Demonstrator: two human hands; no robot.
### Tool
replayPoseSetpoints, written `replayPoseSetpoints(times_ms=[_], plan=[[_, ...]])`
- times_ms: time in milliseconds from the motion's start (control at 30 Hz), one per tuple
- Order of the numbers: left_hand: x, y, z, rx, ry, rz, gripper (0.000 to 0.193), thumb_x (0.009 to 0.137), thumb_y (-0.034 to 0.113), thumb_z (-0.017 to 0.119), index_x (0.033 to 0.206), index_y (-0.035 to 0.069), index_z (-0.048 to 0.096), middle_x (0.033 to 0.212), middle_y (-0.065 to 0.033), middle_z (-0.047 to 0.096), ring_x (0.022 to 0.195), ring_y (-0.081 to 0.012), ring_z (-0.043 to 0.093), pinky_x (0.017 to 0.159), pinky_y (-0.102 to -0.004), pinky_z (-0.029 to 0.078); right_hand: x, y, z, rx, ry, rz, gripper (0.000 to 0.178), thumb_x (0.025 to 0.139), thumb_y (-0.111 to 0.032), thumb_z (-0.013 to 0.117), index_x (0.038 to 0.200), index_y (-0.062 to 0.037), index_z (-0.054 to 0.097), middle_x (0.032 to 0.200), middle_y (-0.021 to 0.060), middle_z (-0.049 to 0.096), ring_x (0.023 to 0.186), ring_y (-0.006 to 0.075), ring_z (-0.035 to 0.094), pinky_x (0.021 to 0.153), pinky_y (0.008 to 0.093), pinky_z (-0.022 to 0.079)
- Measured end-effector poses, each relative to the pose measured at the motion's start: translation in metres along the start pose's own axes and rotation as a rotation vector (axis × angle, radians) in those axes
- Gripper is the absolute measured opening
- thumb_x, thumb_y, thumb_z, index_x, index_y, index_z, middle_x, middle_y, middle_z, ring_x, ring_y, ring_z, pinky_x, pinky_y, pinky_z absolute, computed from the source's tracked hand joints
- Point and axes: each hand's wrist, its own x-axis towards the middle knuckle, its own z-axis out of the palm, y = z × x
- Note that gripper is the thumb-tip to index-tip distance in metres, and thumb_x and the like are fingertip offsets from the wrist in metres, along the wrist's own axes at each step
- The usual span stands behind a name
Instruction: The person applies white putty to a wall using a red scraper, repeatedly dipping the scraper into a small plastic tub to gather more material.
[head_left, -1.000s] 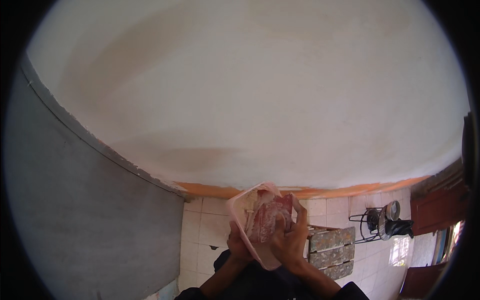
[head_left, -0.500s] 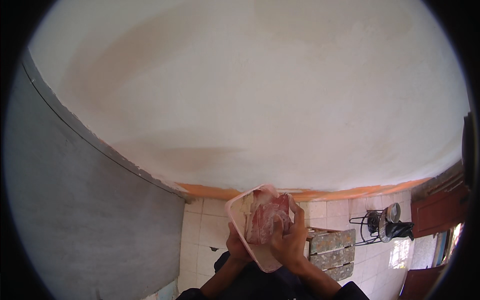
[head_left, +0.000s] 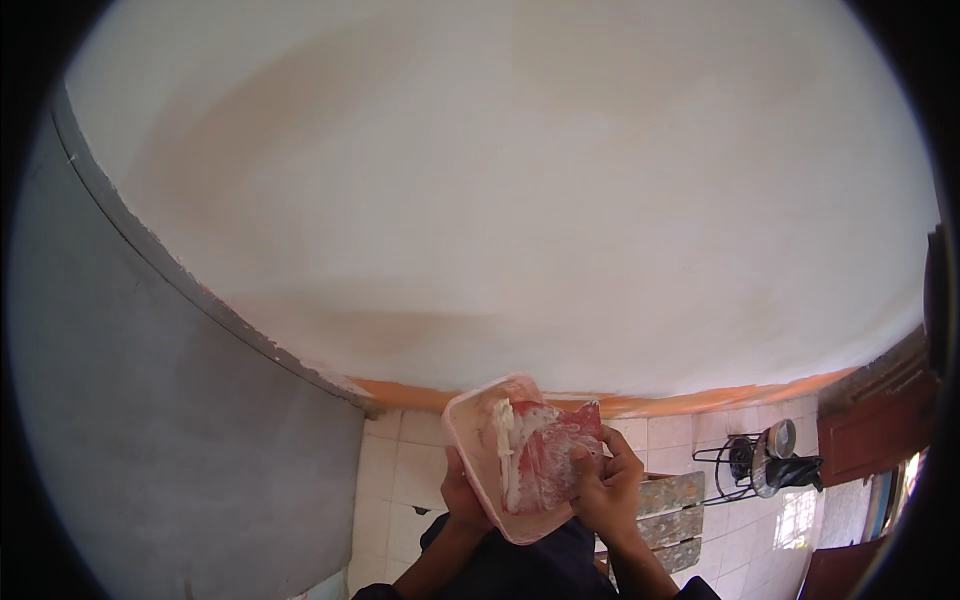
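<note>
Red scraper (head_left: 560,450), a flat sheet streaked with white paste, lies slanted over the right part of a pale pink tray, just below the foot of the wall as seen from above. At far left stands a tall grey panel (head_left: 180,400), its edge meeting the white wall (head_left: 560,200) that fills the upper view. Beside the panel, pale floor tiles (head_left: 420,465) show. Next comes the left hand (head_left: 466,500), its fingers grasping the lower left side of the tray (head_left: 477,428); some of them are hidden behind it. Within the tray, a thick ridge of white paste (head_left: 505,425) runs along the scraper's left edge. The right hand (head_left: 610,492) grips the scraper at its right side, thumb pressed on the upper face and the other fingers bent around the edge, partly out of sight. Under that hand and to its right is a paint-spotted stool (head_left: 670,527) with wooden slats. Farther right stands a black metal frame (head_left: 722,470), with a round tin (head_left: 782,438) and a black bag (head_left: 797,472) at it. Near the right rim is a reddish-brown door (head_left: 865,430).
</note>
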Motion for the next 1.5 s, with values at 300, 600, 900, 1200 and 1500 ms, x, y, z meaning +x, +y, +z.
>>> replayPoseSetpoints(times_ms=[300,600,900,1200,1500], plan=[[0.006,0.006,0.013,0.226,0.135,-0.125,0.073,0.099,0.061,0.03,0.15,0.008,0.03,0.145,-0.0145,0.044,0.13,-0.0336,0.048,0.108,-0.05,0.04,0.029,-0.011,-0.043,0.401,-0.094,0.089,0.022,0.096,-0.009,0.058,0.113,0.0047,0.059,0.091,0.0071,0.069,0.074,0.0111,0.066,0.069,0.0249,0.053],[0.011,0.007,-0.016,0.037,-0.032,-0.122,0.064,0.103,0.053,0.028,0.146,0.005,0.037,0.142,-0.0151,0.049,0.127,-0.032,0.051,0.107,-0.0467,0.042,0.037,0.013,-0.056,0.597,-0.143,0.137,0.029,0.092,-0.004,0.061,0.119,0.0066,0.055,0.103,0.0135,0.069,0.088,0.0166,0.068,0.079,0.0302,0.056],[0.015,-0.001,-0.028,0.151,-0.002,0.043,0.056,0.105,0.043,0.03,0.144,0.004,0.039,0.14,-0.0157,0.051,0.126,-0.0325,0.052,0.108,-0.0445,0.041,0.036,0.017,-0.051,0.639,-0.315,0.107,0.045,0.091,-0.002,0.063,0.132,0.0069,0.047,0.112,0.0138,0.067,0.095,0.0169,0.067,0.081,0.0296,0.055],[0.012,-0.003,0.0,0.37,-0.111,0.035,0.056,0.104,0.042,0.034,0.143,0.004,0.04,0.139,-0.0145,0.051,0.126,-0.0317,0.051,0.109,-0.0459,0.039,0.034,0.018,-0.051,0.734,-0.27,0.14,0.042,0.09,0.0,0.062,0.129,0.0058,0.05,0.113,0.0145,0.066,0.098,0.0198,0.067,0.085,0.0337,0.055],[0.018,-0.013,0.036,-0.035,-0.105,-0.169,0.054,0.103,0.042,0.035,0.144,0.007,0.041,0.136,-0.0139,0.053,0.123,-0.0339,0.054,0.104,-0.0502,0.043,0.039,-0.028,-0.053,0.74,-0.076,-0.036,0.03,0.091,-0.001,0.059,0.12,0.0034,0.056,0.105,0.0112,0.068,0.088,0.0187,0.069,0.078,0.0337,0.057]])
